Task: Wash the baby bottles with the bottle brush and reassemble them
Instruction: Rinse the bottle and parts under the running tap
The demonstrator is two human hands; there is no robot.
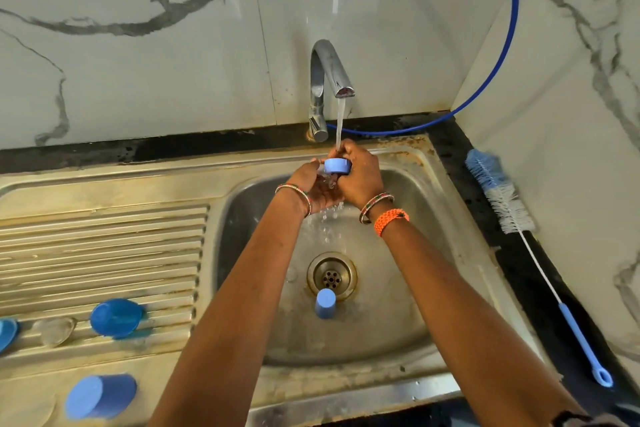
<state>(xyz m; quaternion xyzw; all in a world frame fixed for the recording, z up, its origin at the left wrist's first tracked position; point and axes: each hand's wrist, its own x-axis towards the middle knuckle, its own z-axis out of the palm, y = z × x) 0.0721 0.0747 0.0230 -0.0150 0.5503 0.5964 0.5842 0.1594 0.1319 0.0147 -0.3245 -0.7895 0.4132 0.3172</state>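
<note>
Both hands were up under the tap [330, 80], at the back edge of the sink bowl [398, 305]. Water ran down from the tap onto them and splashed into the bowl.

The right hand [360, 177] held a light blue bottle ring [337, 166]. Its fingers were curled round the ring, and the ring sat right in the stream of water. The left hand [311, 185] was just beside it, palm up under the ring, with its fingers touching the ring's left side. I could not tell if the left hand gripped the ring or only cupped the water. Both wrists had bangles, and the right wrist had an orange band [391, 220] too.

Down in the bowl, a light blue cap [325, 303] stood just in front of the drain [331, 276], touching its rim.

On the ribbed draining board [104, 253] to the left of the bowl, a darker blue dome lid [116, 318] lay near the bowl's left edge. A clear teat [55, 331] lay to the left of it. Another blue piece [7, 333] was cut off by the left edge of the view. At the front left corner of the sink top lay a light blue cup-shaped cap [100, 396] on its side.

The bottle brush [502, 198] lay on the black counter [519, 270] along the right side of the sink, bristles toward the back wall and blue handle toward the front. A blue hose [509, 55] ran down the wall behind the tap.
</note>
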